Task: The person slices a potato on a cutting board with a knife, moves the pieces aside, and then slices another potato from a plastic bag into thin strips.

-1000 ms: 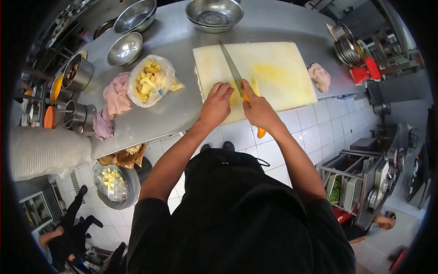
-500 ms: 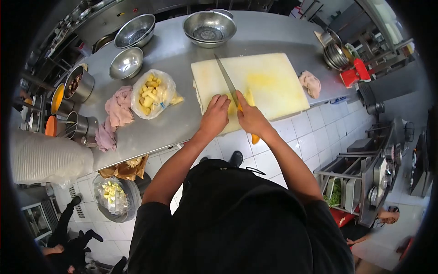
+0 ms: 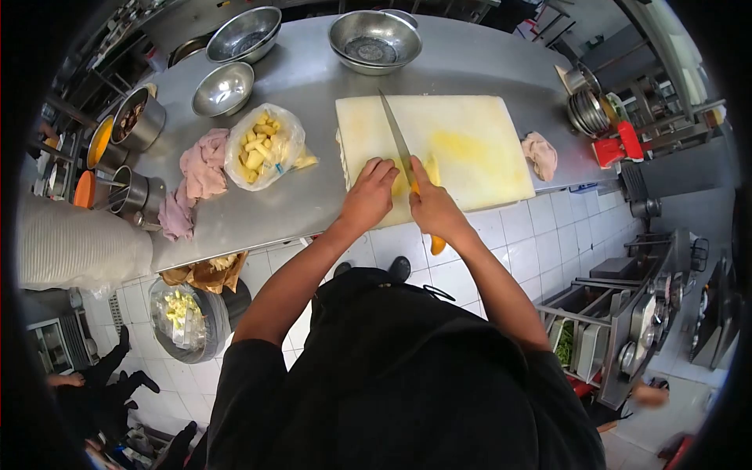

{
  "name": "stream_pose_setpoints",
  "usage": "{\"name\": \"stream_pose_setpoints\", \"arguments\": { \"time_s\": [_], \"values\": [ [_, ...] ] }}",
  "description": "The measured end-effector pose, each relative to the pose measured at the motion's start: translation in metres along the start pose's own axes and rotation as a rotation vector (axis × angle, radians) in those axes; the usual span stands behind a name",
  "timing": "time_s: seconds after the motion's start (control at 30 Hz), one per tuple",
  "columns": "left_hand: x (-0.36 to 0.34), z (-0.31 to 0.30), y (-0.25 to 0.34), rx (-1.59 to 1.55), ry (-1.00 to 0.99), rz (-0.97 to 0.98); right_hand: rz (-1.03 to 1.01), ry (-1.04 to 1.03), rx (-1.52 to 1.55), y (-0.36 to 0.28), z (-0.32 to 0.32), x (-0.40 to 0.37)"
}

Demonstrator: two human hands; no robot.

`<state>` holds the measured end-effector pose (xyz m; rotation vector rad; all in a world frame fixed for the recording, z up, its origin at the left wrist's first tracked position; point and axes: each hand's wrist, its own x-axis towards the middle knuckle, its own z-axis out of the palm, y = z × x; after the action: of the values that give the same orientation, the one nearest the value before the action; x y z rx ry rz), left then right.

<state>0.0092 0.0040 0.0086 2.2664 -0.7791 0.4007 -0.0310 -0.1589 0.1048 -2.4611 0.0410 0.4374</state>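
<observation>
board (image 3: 493, 141): hardly any change | left hand (image 3: 368, 194) on it, fingers bunched, pinching yellow food (image 3: 401, 186) | right hand (image 3: 435, 208) squeezing knife (image 3: 397, 135) over it | work looks little further along

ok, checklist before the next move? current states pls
1. Knife gripped: ok, in the right hand.
2. Yellow food steady: cannot tell, left hand partly covers it.
3. Left fingertips clear of the blade: cannot tell, close to it.
4. Bag of yellow pieces clear of cutting board: ok, apart on its left.
5. Pink cloth clear of the knife: ok, beyond the board's right edge.
</observation>
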Motion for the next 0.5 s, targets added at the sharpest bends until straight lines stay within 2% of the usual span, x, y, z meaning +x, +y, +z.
{"name": "stream_pose_setpoints", "arguments": {
  "time_s": [0.13, 0.23, 0.37, 0.4, 0.5],
  "values": [
    [0.001, 0.001, 0.000, -0.009, 0.021, -0.009, 0.033, -0.026, -0.036, -0.005, 0.002, -0.031],
    [-0.001, 0.002, 0.001, -0.015, 0.022, -0.007, -0.019, 0.056, -0.043, 0.009, 0.030, -0.010],
    [0.001, 0.003, -0.002, -0.001, 0.006, 0.002, -0.118, 0.115, 0.006, 0.024, 0.026, 0.017],
    [0.003, 0.002, -0.002, -0.003, 0.005, 0.005, -0.023, 0.019, 0.053, 0.012, 0.013, 0.011],
    [0.001, 0.000, 0.000, -0.009, -0.002, -0.010, 0.047, -0.056, 0.051, -0.002, -0.003, -0.019]
  ]
}}
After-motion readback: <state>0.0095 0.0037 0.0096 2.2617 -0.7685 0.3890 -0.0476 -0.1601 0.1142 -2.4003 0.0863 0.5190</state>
